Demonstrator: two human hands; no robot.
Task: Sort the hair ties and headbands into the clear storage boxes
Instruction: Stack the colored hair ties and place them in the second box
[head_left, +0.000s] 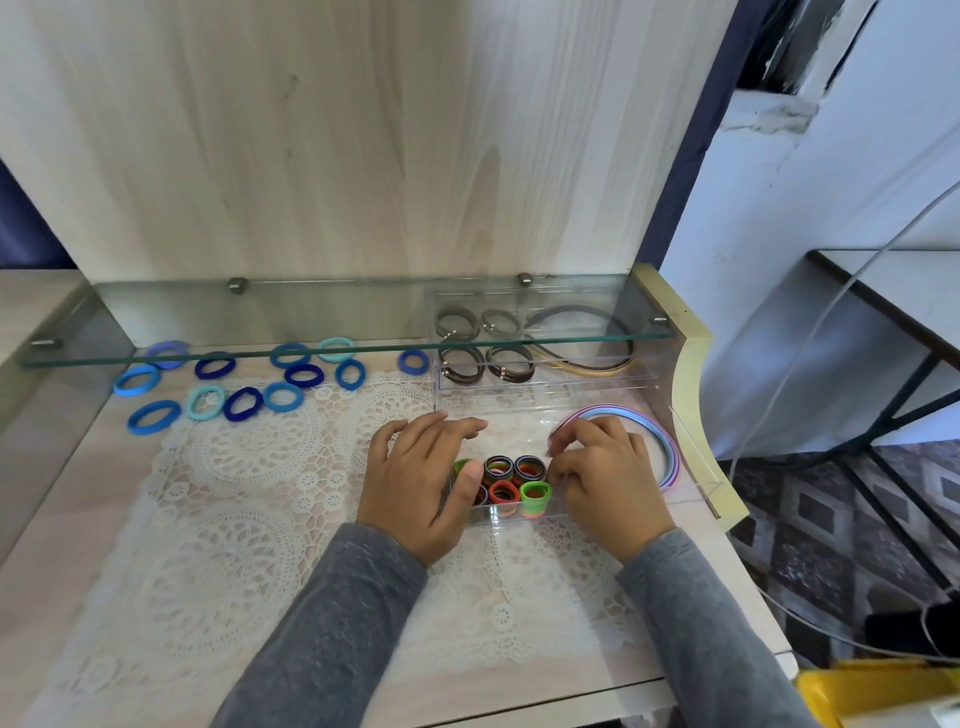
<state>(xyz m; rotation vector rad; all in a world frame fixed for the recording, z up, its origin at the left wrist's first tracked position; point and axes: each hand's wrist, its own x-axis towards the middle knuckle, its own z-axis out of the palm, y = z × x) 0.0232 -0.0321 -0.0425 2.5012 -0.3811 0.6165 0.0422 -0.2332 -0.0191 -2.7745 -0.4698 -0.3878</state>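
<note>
Hair ties in mixed colours (501, 480) stand in short stacks in the near clear box (514, 514), right between our hands. Our left hand (415, 483) lies over the box's left end, fingers loose and spread, thumb against a green stack, clasping nothing. Our right hand (608, 483) has its fingers curled at the stacks' right side; we cannot tell whether it pinches a tie. Behind that hand, in the same box, pastel headbands (667, 452) curve along the right end. Just behind sits the far clear box (545, 383), under the glass shelf (311, 312), with brown hair ties (470, 371) in pairs on its left and dark and tan headbands (597, 368) on its right. Blue hair ties (270, 397) lie loose at the far left, some on the lace mat (249, 493) that covers the pale wooden table (52, 597). A wood-grain panel (337, 145) backs the shelf; to the right we see a white wall (831, 156) and patterned floor (810, 519)
</note>
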